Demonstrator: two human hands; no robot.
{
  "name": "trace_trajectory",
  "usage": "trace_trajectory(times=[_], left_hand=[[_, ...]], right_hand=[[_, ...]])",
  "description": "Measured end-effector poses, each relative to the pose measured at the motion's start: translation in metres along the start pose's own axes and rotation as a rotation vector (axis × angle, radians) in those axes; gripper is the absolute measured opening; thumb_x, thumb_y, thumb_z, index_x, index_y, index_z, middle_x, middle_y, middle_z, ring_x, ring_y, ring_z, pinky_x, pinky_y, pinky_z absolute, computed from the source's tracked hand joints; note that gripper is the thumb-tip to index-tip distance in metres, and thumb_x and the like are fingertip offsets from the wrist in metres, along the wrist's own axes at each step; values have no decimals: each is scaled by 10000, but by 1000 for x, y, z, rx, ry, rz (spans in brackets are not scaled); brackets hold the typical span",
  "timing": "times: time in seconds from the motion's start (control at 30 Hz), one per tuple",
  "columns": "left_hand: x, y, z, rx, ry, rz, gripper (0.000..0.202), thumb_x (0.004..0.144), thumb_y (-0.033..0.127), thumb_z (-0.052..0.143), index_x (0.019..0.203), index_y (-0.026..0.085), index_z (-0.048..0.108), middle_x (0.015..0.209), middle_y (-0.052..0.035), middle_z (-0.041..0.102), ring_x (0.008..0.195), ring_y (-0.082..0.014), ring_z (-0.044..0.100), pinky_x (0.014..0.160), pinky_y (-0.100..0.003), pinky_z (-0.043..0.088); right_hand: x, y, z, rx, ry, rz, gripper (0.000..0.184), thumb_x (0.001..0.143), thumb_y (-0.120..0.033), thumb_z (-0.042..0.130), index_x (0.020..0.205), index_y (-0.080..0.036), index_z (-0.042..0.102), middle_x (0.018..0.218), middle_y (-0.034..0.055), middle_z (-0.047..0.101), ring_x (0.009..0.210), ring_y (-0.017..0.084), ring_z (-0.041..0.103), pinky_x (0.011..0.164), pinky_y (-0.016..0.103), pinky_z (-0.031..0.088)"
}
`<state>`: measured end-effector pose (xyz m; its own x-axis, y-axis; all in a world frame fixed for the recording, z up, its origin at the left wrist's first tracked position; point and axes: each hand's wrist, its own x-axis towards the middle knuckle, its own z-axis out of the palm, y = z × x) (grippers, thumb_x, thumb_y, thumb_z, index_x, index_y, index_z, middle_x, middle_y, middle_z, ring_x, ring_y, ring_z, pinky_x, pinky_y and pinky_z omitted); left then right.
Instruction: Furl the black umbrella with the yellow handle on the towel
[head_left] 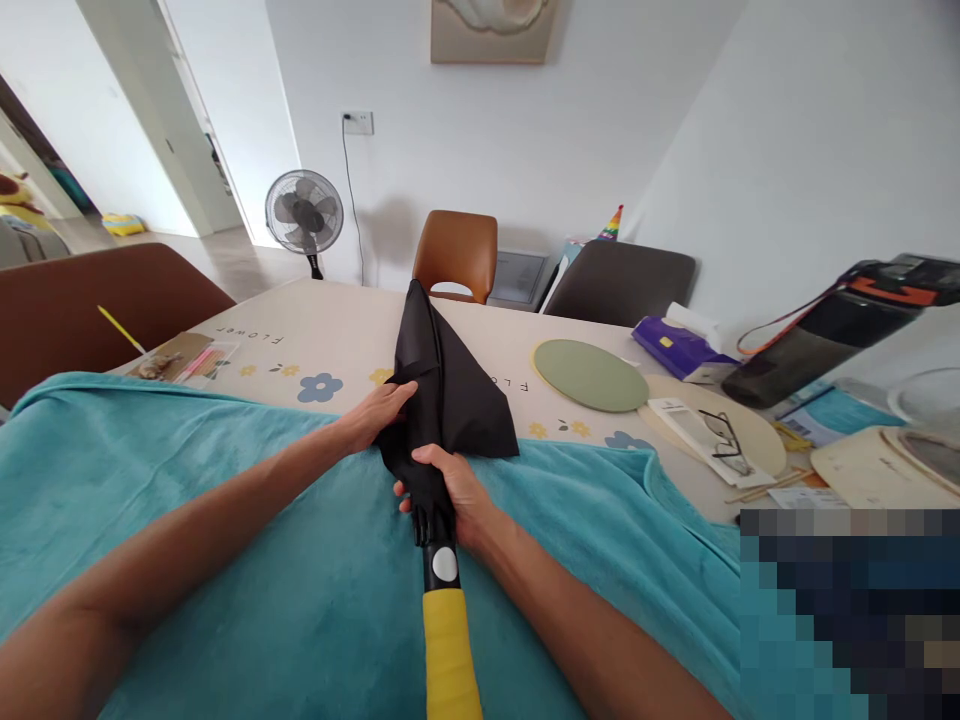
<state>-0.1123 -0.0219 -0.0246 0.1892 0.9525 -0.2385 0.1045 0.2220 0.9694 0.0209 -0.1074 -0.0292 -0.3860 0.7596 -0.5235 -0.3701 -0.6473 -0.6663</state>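
A black folded umbrella (421, 350) lies lengthwise in front of me, its tip pointing away over the table. Its yellow-wrapped handle (450, 650) runs toward me, with a white button (445, 564) just above the wrap. My right hand (461, 490) is wrapped around the lower canopy near the rib ends. My left hand (379, 412) grips the fabric on the left side, a little farther up, thumb on top; its other fingers are partly hidden. One loose flap of black canopy (480, 410) spreads out to the right. A teal blanket (262, 560) lies beneath the umbrella and both arms.
On the table's right are a green oval mat (589, 375), purple tissue pack (679, 345), eyeglasses (721, 440) and a dark bottle (825, 335). A pencil (120, 328) shows at left. Chairs (455, 250) and a fan (304, 212) stand beyond. The lower right corner is pixelated.
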Motion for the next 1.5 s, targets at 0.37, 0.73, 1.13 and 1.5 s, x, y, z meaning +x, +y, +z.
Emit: trace_trajectory(times=[0.37, 0.73, 1.13, 1.5], left_hand=[[9, 19, 36, -693, -287, -398, 451, 688, 542, 572, 836, 119, 616, 721, -83, 674, 741, -226, 643, 700, -319, 536], [15, 0, 35, -690, -228, -434, 351, 720, 394, 588, 905, 98, 627, 704, -86, 690, 671, -217, 660, 705, -323, 550], [19, -4, 30, -683, -235, -394, 348, 732, 313, 559, 972, 67, 614, 733, -95, 699, 659, -213, 660, 706, -339, 547], [25, -8, 26, -722, -225, -423, 333, 686, 319, 614, 919, 82, 636, 739, -93, 698, 648, -215, 658, 669, -341, 556]], right_hand=[[-21, -26, 9, 174, -135, 45, 281, 790, -321, 531, 947, -92, 573, 807, 95, 669, 560, 138, 617, 442, 241, 509], [-5, -8, 7, 77, 7, 68, 181, 779, -299, 520, 730, -125, 520, 476, 9, 543, 368, 120, 515, 380, 231, 447], [-29, -48, -17, -704, 92, -139, 356, 709, -481, 619, 688, -126, 609, 588, 94, 644, 468, 190, 599, 399, 274, 469], [-19, -72, -50, -586, 579, -571, 287, 724, -438, 589, 865, -190, 621, 725, 53, 653, 542, 176, 596, 382, 272, 470]])
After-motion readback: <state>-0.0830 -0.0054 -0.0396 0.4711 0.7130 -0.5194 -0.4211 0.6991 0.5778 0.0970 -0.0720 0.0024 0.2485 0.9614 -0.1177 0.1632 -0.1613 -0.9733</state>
